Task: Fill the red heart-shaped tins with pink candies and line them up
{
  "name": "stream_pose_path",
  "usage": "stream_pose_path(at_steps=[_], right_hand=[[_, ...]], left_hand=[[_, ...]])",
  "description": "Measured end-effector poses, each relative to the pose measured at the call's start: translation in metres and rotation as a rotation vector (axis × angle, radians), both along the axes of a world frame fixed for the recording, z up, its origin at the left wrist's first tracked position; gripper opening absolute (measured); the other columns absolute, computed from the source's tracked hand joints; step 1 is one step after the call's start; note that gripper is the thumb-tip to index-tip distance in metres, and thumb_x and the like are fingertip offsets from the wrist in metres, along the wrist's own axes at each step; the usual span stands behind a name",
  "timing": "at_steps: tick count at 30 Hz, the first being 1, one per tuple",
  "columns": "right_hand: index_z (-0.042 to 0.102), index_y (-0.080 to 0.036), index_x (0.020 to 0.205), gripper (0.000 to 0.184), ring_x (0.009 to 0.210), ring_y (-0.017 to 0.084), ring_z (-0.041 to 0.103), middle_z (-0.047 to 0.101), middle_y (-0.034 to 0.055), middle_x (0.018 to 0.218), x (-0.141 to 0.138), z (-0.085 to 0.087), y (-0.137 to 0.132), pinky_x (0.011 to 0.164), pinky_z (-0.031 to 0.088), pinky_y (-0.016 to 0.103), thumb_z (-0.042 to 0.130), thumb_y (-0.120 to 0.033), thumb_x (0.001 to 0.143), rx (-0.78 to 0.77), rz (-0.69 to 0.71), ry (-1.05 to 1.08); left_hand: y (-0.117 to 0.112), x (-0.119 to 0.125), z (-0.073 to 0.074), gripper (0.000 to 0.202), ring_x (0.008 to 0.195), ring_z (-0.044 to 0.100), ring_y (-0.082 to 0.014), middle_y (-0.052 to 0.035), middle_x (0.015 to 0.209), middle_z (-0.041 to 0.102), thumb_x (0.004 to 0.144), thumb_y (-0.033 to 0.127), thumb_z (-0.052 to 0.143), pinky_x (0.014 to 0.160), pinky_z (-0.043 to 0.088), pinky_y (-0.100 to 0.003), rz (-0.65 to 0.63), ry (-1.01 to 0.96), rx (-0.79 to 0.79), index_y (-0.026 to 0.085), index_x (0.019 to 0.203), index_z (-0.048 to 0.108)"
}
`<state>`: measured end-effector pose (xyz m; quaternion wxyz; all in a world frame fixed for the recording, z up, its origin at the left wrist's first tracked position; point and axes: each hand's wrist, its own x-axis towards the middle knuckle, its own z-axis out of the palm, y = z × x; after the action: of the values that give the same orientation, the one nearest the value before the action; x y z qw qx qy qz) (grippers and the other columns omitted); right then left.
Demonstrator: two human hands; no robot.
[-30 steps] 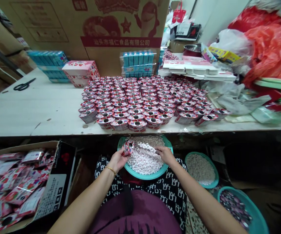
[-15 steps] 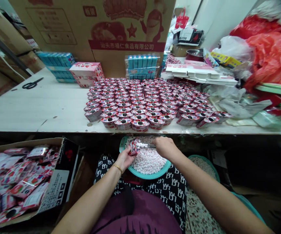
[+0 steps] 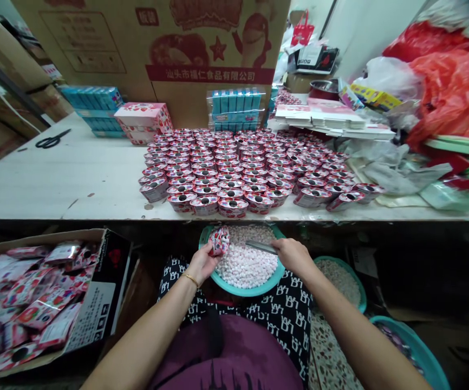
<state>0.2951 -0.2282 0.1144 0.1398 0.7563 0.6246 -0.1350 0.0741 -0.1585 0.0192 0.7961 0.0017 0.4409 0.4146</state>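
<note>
My left hand (image 3: pixel 202 264) is closed around a small red-and-pink printed candy packet (image 3: pixel 220 241), held over the left side of a turquoise basin (image 3: pixel 245 291). Small round white candies (image 3: pixel 246 266) fill that basin, which sits on my lap. My right hand (image 3: pixel 295 254) grips a narrow metal scoop (image 3: pixel 261 247) by its end, with the tip pointing left above the candies. Packet and scoop are apart. Whether candies lie in the scoop I cannot tell. Many similar oval packets (image 3: pixel 231 207), dark holes in their tops, stand in rows on the table ahead.
An open carton (image 3: pixel 106 271) of flat printed packets stands at left. More turquoise basins (image 3: pixel 362 303) are low at right. On the white table (image 3: pixel 56 184) lie black scissors (image 3: pixel 51 141). A large cardboard box (image 3: pixel 116 49) stands behind. Plastic bags (image 3: pixel 454 92) pile up at right.
The scoop, which was at the packet's opening with white candies on it, has pulled away to the right with my right hand. The packet has shifted slightly and tilted in my left hand.
</note>
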Motion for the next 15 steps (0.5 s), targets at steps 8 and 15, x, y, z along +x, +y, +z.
stream_pose_path(at_steps=[8,15], right_hand=[[0.065,-0.025,0.097,0.031,0.093,0.02,0.059,0.066,0.005,0.1,0.006,-0.013,-0.01,0.078,0.043,0.029,0.039,-0.029,0.081,0.197,-0.057,0.369],[0.063,-0.016,0.101,0.043,0.091,0.022,0.059,0.066,0.0072,0.1,-0.022,-0.007,0.0,0.081,0.045,0.033,0.055,-0.045,0.07,0.36,-0.09,0.86]], left_hand=[[-0.014,0.003,0.01,0.019,0.059,0.06,-0.0125,-0.0138,0.077,0.06,0.081,0.008,0.04,0.046,0.051,-0.018,-0.098,-0.244,-0.247,0.005,0.091,0.055],[-0.016,-0.044,0.041,0.017,0.052,0.058,-0.0104,-0.01,0.073,0.062,0.079,0.009,0.044,0.041,0.047,-0.015,-0.035,-0.106,-0.076,0.011,0.089,0.057]])
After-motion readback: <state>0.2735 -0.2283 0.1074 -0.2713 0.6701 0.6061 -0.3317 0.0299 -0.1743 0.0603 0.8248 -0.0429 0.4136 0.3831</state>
